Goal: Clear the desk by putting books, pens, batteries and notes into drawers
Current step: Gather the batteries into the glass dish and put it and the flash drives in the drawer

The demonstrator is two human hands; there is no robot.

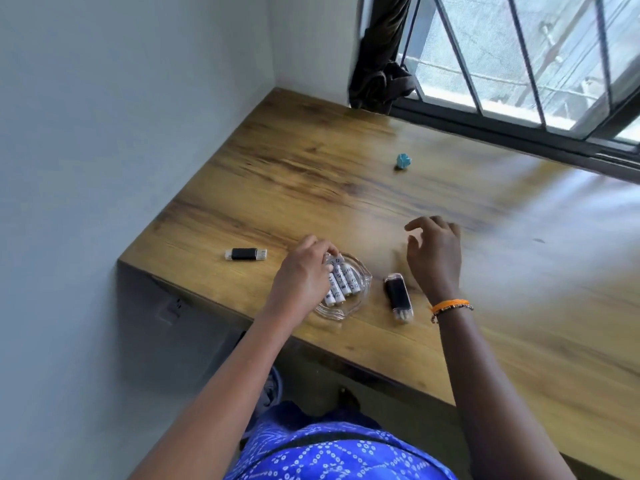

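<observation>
left hand grips the batteries in a glass dish on the worktop (near its edge); right hand hovers, fingers loose, holding nothing.

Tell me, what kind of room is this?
Probably a bedroom or study corner in a home. A wooden desk fits against the wall under a barred window, with batteries in a glass dish on top.
</observation>
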